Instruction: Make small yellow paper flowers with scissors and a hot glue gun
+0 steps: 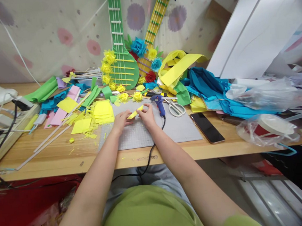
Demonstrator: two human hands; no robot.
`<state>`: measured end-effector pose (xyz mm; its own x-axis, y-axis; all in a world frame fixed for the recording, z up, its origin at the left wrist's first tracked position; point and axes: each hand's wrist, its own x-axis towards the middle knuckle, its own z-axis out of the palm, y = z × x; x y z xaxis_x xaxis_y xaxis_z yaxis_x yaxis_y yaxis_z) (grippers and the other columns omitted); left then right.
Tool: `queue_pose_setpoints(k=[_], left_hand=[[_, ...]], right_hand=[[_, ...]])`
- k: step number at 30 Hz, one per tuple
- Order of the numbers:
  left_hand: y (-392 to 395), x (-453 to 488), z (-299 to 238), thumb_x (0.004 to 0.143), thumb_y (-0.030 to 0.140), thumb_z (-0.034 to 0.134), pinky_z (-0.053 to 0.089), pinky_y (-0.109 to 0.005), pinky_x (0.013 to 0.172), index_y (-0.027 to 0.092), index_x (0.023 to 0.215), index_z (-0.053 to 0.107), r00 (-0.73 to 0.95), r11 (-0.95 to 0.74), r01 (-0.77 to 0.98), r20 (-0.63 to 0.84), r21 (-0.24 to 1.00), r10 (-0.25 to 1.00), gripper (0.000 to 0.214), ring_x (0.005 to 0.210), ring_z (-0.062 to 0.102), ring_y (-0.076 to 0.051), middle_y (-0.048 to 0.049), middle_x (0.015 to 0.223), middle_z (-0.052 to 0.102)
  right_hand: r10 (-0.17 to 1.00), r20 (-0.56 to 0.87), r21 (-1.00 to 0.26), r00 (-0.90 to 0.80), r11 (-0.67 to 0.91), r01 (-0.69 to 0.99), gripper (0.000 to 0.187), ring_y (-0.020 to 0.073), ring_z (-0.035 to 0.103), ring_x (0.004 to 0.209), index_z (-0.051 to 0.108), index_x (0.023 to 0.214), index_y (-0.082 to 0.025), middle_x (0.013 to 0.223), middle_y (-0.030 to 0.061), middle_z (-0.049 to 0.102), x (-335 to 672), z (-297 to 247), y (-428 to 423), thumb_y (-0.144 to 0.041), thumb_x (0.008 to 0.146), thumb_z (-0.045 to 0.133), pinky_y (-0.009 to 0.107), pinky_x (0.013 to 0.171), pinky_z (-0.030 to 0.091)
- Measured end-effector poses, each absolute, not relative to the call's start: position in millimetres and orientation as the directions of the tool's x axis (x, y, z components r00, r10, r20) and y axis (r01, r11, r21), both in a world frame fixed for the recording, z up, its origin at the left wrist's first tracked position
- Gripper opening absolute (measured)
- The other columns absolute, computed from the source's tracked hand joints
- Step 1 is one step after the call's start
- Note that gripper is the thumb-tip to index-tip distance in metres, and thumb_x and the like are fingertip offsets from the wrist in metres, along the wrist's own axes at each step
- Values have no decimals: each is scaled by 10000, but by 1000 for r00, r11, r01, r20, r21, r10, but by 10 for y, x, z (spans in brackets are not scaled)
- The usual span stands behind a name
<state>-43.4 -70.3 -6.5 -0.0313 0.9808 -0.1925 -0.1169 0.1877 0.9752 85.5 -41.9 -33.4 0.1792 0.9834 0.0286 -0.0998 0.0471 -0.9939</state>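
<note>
Between my two hands is a small folded strip of yellow crepe paper [135, 112], held above the grey cutting mat [173, 130]. My left hand [122, 121] pinches its left end, and my right hand [147, 115] grips the right end with the fingertips. Just right of my right hand lies a blue glue gun [160, 105], its black cord running down past the mat. White-handled scissors [176, 109] rest beside it. A stack of yellow paper squares [103, 111] sits left of my left hand. Two yellow paper flowers [130, 97] lie beyond my hands.
A green paper guitar [123, 68] and a yellow one [154, 24] lean at the back among paper flowers. Blue crepe paper [209, 87] is heaped at right, near a phone [207, 127] and a bagged cup [268, 128]. A power strip [13, 129] stands at left.
</note>
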Motion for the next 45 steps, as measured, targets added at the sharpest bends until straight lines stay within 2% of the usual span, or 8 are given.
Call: queue_pose_setpoints(k=[6,18,23,27,30,35,41,45], left_hand=[[-636,-489,-59,534,369,778,532,-263,565,126,708,669,157,244,6,-241,970,958,319,694,673,-208,-138,785,711],[-589,-515,-15,529,289,801,511,-236,501,123,650,654,247,357,91,-369,929,896,252,695,681,-217,-149,826,713],[-535,-546,27,512,306,810,531,-247,550,115,672,671,312,377,99,-389,921,867,286,710,683,-215,-146,838,712],[-495,-499,66,517,312,810,541,-270,580,110,668,680,294,344,109,-361,933,885,284,679,679,-206,-134,792,710],[-482,-438,78,545,271,799,533,-254,564,105,616,667,259,342,135,-366,930,894,224,632,668,-178,-120,747,705],[-498,-417,85,588,245,779,531,-242,595,96,645,674,291,363,137,-387,922,875,191,623,661,-149,-113,771,706],[-536,-515,108,564,267,796,532,-236,639,90,705,683,344,406,160,-437,900,831,253,681,670,-153,-102,788,710],[-564,-546,140,569,255,793,526,-220,625,90,700,682,341,423,169,-455,890,823,239,673,670,-146,-96,776,712]], right_hand=[[989,51,-995,138,62,-74,486,89,527,477,349,1033,-222,567,-116,522,854,-317,-435,-263,652,648,210,513,406],[984,44,-994,171,59,-87,456,83,530,470,370,1037,-217,547,-122,498,848,-337,-423,-250,664,629,195,494,412],[984,46,-994,171,63,-93,443,81,524,488,369,1031,-214,551,-120,493,848,-322,-419,-240,668,621,191,508,409],[987,36,-991,157,56,-122,436,90,530,499,362,1014,-221,560,-114,491,846,-277,-435,-233,667,626,204,521,411],[990,15,-983,143,40,-177,499,95,538,518,349,1023,-219,590,-104,523,846,-249,-448,-239,635,661,215,538,422],[990,-12,-974,144,20,-224,587,99,546,542,355,1052,-206,639,-85,556,877,-248,-436,-213,574,696,221,551,417],[983,-8,-973,186,36,-229,512,89,494,491,380,1034,-197,584,-95,529,912,-266,-403,-253,613,666,227,537,389],[982,11,-977,188,50,-207,474,97,507,504,380,1029,-207,585,-93,531,901,-267,-413,-256,638,644,243,559,407]])
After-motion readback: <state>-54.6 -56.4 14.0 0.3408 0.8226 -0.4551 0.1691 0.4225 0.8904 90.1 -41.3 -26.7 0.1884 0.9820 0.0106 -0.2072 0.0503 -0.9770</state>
